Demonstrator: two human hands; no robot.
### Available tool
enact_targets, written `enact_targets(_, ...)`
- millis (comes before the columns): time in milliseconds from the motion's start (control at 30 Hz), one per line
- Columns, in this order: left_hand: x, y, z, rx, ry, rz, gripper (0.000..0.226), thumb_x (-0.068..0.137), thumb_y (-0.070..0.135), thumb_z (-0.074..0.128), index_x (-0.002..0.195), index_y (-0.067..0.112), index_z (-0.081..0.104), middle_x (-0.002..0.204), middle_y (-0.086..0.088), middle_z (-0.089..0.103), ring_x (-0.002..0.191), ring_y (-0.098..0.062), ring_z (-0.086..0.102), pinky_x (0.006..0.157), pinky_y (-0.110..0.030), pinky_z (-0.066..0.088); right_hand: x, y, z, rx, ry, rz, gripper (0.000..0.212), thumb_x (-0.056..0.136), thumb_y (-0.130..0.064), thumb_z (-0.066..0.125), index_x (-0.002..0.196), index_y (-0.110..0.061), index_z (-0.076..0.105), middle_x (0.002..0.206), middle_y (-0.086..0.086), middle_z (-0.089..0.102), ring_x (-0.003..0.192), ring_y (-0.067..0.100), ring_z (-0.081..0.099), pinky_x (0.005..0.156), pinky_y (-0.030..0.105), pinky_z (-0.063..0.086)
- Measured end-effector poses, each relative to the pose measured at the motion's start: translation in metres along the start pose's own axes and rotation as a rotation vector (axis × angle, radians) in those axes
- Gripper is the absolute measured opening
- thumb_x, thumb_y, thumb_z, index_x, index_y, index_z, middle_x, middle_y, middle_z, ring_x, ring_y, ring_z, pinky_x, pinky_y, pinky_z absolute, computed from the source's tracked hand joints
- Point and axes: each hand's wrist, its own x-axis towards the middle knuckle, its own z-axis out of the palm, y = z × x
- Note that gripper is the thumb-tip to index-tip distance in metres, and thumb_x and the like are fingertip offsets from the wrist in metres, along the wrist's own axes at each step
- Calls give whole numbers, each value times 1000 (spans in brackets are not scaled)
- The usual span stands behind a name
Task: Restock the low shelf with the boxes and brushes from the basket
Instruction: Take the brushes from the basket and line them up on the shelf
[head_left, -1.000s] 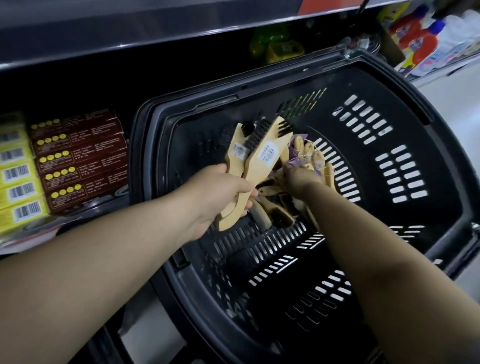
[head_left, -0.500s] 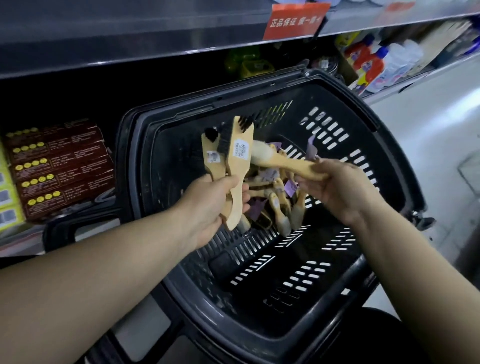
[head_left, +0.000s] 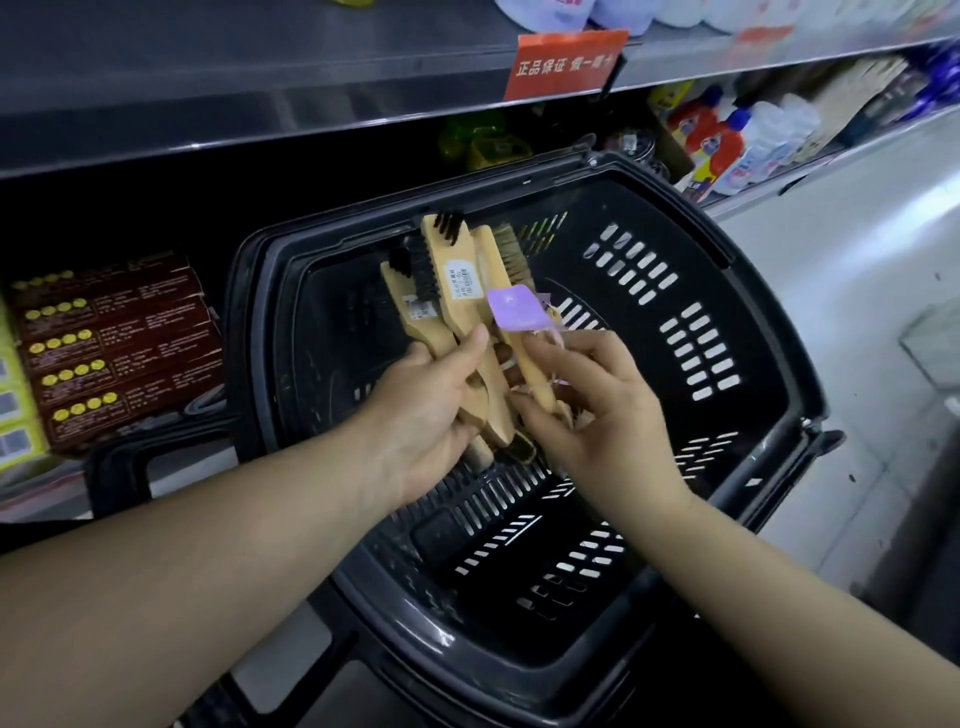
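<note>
Head view: left of the basket (head_left: 789, 374), brown boxes (head_left: 119, 343) already fill the low shelf. Over the basket's middle the left hand (head_left: 426, 415) clenches the handles of a bundle of brushes (head_left: 447, 280), their long axes pointing up and away toward the shelf. Just right of it, the right hand (head_left: 587, 410) pinches the handle of a purple-tagged brush (head_left: 524, 358) lying parallel against the bundle; the left hand is nearer the shelf.

wooden brushes (head_left: 470, 306), glossy black plastic basket (head_left: 769, 332)

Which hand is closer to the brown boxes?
Left. The left hand, holding brushes, is right of the brown boxes; the right hand is farther right, past the brushes.
</note>
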Motion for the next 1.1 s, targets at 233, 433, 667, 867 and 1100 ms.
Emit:
enact_targets(233, -2, 5, -3, -11, -26, -54, 34, 97, 27, 46, 124, 9, 57, 98, -10, 73, 68, -15, 71, 56, -26, 57, -6, 7, 6, 39, -57, -214, 21, 84, -12, 67, 104, -9, 69, 110, -3, 51, 93, 10, 56, 81, 30, 52)
enact_targets(433, 1, 2, -1, 62, -39, 9, 26, 93, 25, 51, 113, 10, 59, 94, -12, 72, 85, -30, 62, 91, -55, 40, -6, -2, 12, 558, -100, 166, 29, 78, -10, 66, 80, -32, 48, 85, 7, 50, 79, 29, 55, 69, 48, 49)
enact_targets(667, 1, 2, -4, 75, -47, -35, 58, 68, 37, 65, 121, 16, 56, 105, -9, 72, 92, -25, 70, 80, -41, 56, -1, 11, -2, 618, -276, 264, 55, 74, -3, 65, 117, -30, 44, 74, -7, 50, 62, 5, 49, 67, 23, 43)
enact_targets(867, -1, -2, -4, 227, -48, -58, 79, 58, 57, 62, 124, 13, 56, 78, -5, 70, 59, -17, 66, 57, -27, 51, -2, 14, -7, 635, -337, 336, 64, 75, 2, 68, 127, -27, 45, 82, -14, 60, 56, 3, 49, 57, 19, 46)
enact_targets(1100, -1, -3, -6, 266, 65, -135, 21, 78, 29, 70, 91, 12, 68, 70, -3, 67, 58, -15, 59, 52, -25, 43, -2, 10, -6, 574, -423, 281, 58, 77, 10, 65, 127, -15, 48, 116, 6, 60, 99, 14, 61, 91, 29, 49)
